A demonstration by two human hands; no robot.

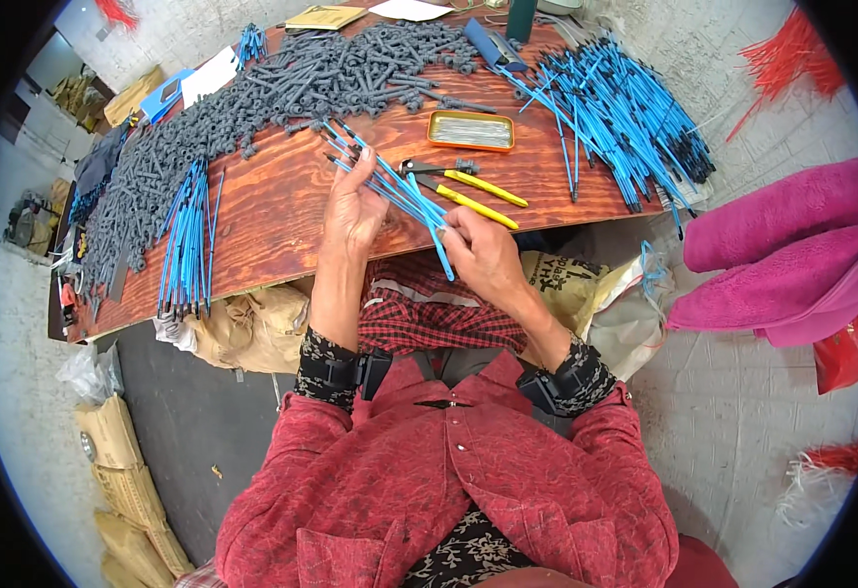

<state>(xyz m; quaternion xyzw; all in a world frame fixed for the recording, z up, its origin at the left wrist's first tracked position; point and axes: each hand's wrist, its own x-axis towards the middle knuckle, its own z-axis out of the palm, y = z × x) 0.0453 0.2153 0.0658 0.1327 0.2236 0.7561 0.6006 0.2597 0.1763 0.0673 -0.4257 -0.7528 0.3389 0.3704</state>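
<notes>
Both hands are at the table's front edge with several thin blue rods (401, 188) between them. The rods slant from dark tips at the upper left to plain blue ends at the lower right. My left hand (352, 211) is closed on them near the dark tips, thumb on top. Fingers of my right hand (488, 257) pinch the lower blue ends; how many rods it grips I cannot tell. Just beyond the right hand lie pliers with yellow handles (478, 202) and dark jaws, touching or passing under the rods. Behind them sits a shallow orange-yellow tin (470, 129) of thin silver pins.
A long heap of grey plastic parts (321, 78) covers the table's back and left. Blue black-tipped rods (620, 122) are piled on the right; a smaller bundle (186, 240) lies left. Magenta cloth (782, 220) is at the right. Paper sacks (252, 328) sit below the wooden table (262, 216).
</notes>
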